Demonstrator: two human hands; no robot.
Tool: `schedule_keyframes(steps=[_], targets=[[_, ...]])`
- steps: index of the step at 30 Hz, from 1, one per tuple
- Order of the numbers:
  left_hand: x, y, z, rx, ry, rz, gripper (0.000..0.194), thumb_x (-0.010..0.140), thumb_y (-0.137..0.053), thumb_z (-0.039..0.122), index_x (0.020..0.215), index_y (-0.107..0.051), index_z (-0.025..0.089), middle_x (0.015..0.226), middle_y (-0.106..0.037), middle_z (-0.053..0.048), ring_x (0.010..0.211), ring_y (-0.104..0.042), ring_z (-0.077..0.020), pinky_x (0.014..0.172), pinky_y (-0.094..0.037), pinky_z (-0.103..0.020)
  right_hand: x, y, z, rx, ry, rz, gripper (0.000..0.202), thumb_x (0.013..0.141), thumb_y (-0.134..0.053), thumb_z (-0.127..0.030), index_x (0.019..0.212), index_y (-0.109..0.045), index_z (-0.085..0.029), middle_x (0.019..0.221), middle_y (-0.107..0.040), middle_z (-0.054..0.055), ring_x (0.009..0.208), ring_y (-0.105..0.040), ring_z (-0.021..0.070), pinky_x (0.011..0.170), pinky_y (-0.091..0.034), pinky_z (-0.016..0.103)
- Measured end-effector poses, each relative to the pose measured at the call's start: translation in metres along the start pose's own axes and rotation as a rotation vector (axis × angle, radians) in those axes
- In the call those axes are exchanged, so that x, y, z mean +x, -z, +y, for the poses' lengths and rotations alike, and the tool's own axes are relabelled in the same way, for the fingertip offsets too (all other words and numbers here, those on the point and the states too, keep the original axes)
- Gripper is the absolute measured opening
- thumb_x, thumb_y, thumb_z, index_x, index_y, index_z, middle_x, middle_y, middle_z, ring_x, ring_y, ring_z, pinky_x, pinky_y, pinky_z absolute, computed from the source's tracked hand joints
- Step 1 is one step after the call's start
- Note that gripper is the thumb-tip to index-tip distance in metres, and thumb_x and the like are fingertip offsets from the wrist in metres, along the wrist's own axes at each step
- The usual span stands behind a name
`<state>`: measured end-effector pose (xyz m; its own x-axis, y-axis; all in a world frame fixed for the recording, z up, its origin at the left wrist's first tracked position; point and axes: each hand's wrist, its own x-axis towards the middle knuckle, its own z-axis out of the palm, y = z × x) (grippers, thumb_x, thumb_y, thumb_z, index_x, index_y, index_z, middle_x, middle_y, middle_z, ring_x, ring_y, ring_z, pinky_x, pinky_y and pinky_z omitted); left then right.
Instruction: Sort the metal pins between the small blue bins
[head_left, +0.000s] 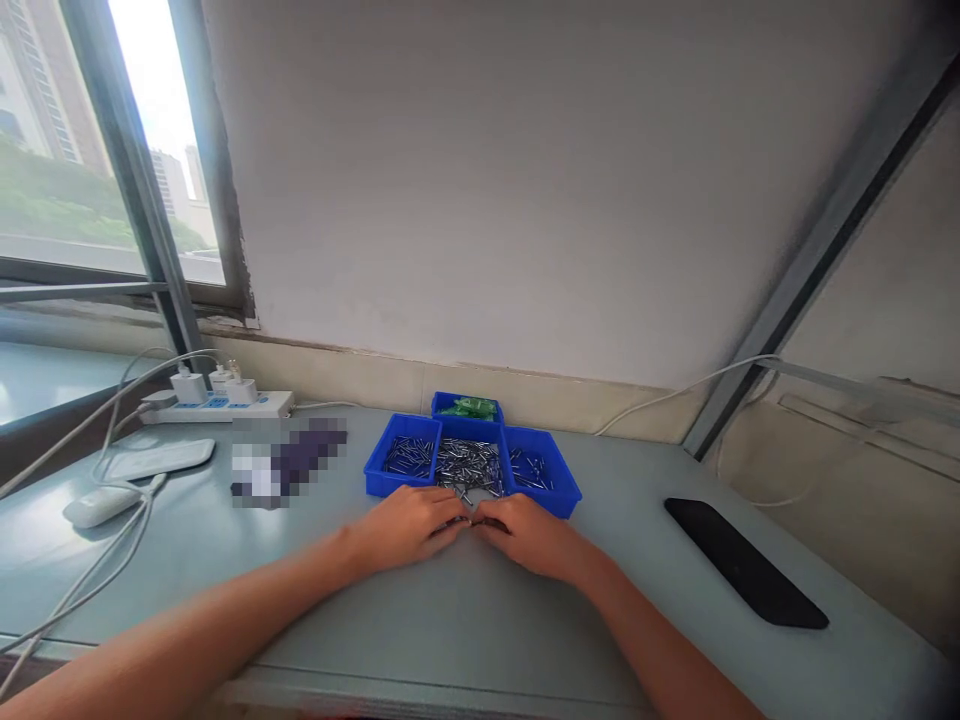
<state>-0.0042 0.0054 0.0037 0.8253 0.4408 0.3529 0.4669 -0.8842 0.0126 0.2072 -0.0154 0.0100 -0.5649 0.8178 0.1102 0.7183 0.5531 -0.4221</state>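
Note:
My left hand [411, 523] and my right hand [534, 536] meet just in front of the blue bins, fingertips pinched together. Something tiny may be between them, but it is too small to make out. Behind the fingers, a heap of small, shiny metal pin-like pieces [471, 462] fills the middle. On its left stands a blue bin [375, 482] with darker metal pieces [409, 457]. To the right, another blue bin [564, 490] holds a thinner scatter of metal pieces [529, 470]. A small blue bin [438, 400] at the back contains green packets [470, 407].
A power strip [279, 404] with plugs and white cables [112, 560] occupies the left side. Near it lie a white flat device [161, 458], a white rounded device [97, 507] and a blurred-out dark item [300, 460]. A black flat object [739, 560] rests on the right.

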Motion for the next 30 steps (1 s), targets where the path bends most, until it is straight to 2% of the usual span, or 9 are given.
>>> schedule_keyframes(steps=[5,13,18,22,26,30], targets=[[0.0,-0.001,-0.003,0.025,0.087,-0.052,0.025,0.095,-0.038,0.027,0.083,-0.058,0.017,0.074,-0.063,-0.001,0.066,-0.062,-0.016,0.058,-0.042,-0.024,-0.001,0.008,-0.002,-0.036,-0.025,0.075,0.02,0.089,-0.046,-0.023,0.076,-0.062,-0.02,0.069,-0.062,-0.001,0.065,-0.054,0.0135,0.057,-0.032,0.023],[-0.002,-0.005,0.001,0.04,0.083,-0.192,0.026,0.095,-0.039,0.031,0.087,-0.06,0.018,0.074,-0.067,-0.003,0.066,-0.065,-0.019,0.058,-0.043,-0.025,-0.003,0.007,-0.012,0.07,0.058,0.139,0.021,0.091,-0.046,-0.029,0.078,-0.06,-0.021,0.065,-0.057,-0.003,0.06,-0.05,0.0113,0.055,-0.032,0.022],[-0.001,-0.004,0.001,0.05,0.103,-0.171,0.024,0.094,-0.038,0.029,0.086,-0.058,0.018,0.072,-0.066,-0.002,0.064,-0.064,-0.0181,0.055,-0.042,-0.025,-0.003,0.01,-0.009,0.047,0.028,0.128,0.023,0.091,-0.045,-0.029,0.078,-0.062,-0.021,0.068,-0.06,-0.002,0.062,-0.052,0.0126,0.056,-0.033,0.022],[0.0,-0.002,0.0,0.038,0.114,-0.114,0.023,0.094,-0.038,0.027,0.085,-0.057,0.018,0.077,-0.064,-0.002,0.068,-0.063,-0.0171,0.058,-0.042,-0.024,-0.001,0.007,-0.001,-0.007,-0.011,0.06,0.021,0.089,-0.048,-0.025,0.076,-0.064,-0.021,0.07,-0.064,-0.001,0.066,-0.056,0.0137,0.057,-0.033,0.023],[0.0,-0.001,-0.001,-0.031,0.043,-0.063,0.025,0.096,-0.036,0.028,0.094,-0.058,0.018,0.086,-0.062,-0.002,0.075,-0.061,-0.0157,0.065,-0.044,-0.023,0.0,-0.002,0.003,0.042,0.016,-0.022,0.019,0.089,-0.048,-0.024,0.084,-0.066,-0.021,0.082,-0.068,0.0,0.073,-0.059,0.0145,0.06,-0.037,0.022],[-0.001,0.0,-0.001,-0.104,0.002,-0.038,0.024,0.097,-0.037,0.029,0.102,-0.059,0.02,0.091,-0.06,-0.002,0.08,-0.06,-0.0149,0.07,-0.044,-0.023,0.002,-0.009,0.004,0.07,0.034,-0.031,0.02,0.09,-0.047,-0.025,0.084,-0.065,-0.02,0.076,-0.066,0.0,0.067,-0.059,0.0138,0.057,-0.036,0.022]])
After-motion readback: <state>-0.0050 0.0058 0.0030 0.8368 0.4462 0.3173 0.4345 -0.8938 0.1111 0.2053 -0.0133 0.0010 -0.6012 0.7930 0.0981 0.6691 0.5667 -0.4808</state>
